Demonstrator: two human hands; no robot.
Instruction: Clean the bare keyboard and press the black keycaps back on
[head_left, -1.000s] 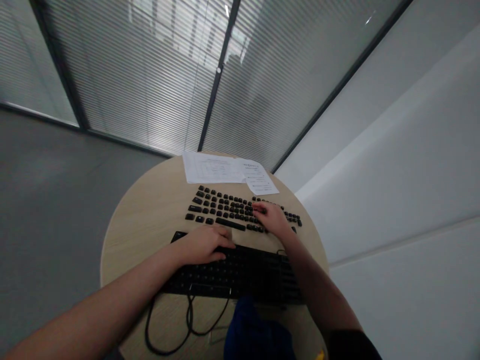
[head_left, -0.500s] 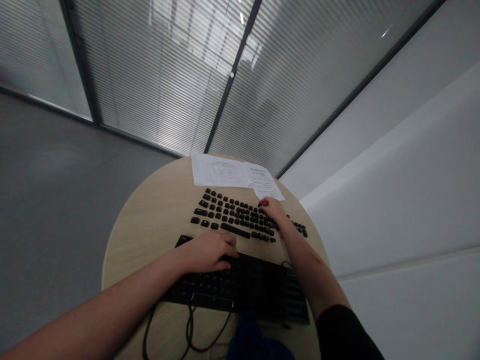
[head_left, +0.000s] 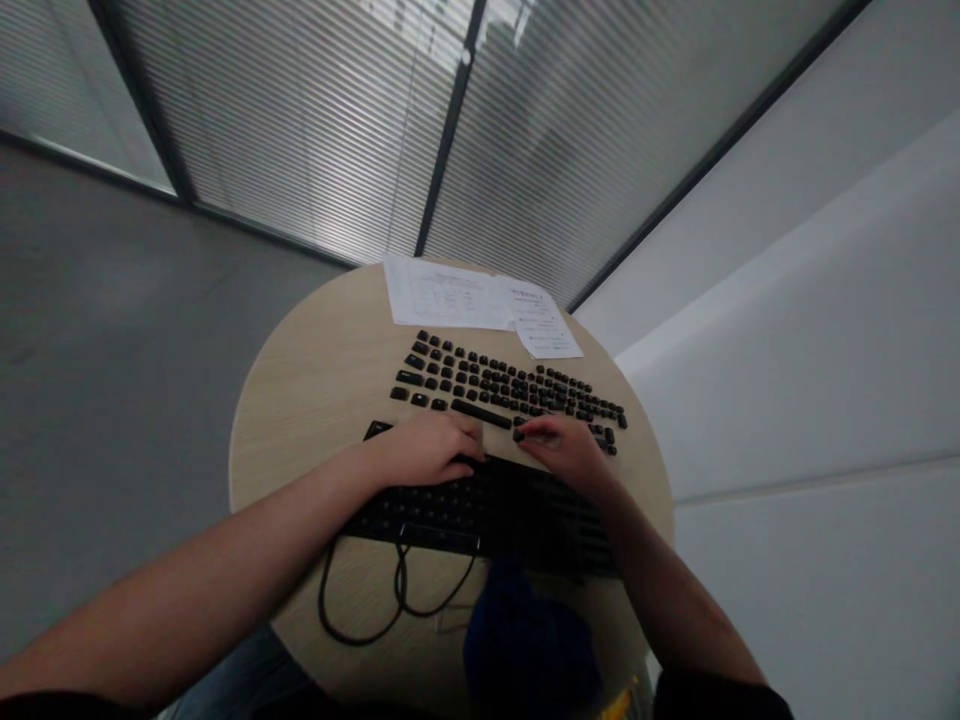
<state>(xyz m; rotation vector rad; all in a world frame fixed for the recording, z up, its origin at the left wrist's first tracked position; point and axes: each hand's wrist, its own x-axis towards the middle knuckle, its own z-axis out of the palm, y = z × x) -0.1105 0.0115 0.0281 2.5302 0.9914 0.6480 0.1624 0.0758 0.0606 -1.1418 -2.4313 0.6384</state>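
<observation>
A black keyboard base [head_left: 435, 510] with its cable lies near the front of the round table. My left hand [head_left: 431, 448] rests on its far edge, thumb and fingers apart and slightly bent, fingertips touching its top. My right hand [head_left: 566, 448] hovers just beyond the base's right half, with thumb and fingers pinched around a small black keycap [head_left: 518, 434]. Loose black keycaps [head_left: 480, 381] lie in keyboard-like rows on the wood beyond both hands. Among them is the long spacebar [head_left: 481, 414]. The right hand hides some keycaps at the near right.
Printed sheets [head_left: 450, 295] lie at the table's far side. A black cable [head_left: 360, 640] loops over the front of the round wooden table [head_left: 300, 370]. Dark blue cloth-like material [head_left: 525, 640] is at the near edge. Blind-covered glass and a white wall stand close behind.
My right hand has moved from the far keycap rows toward me, to the near row beside the spacebar. My left hand stays on the keyboard base. The view has tilted downward.
</observation>
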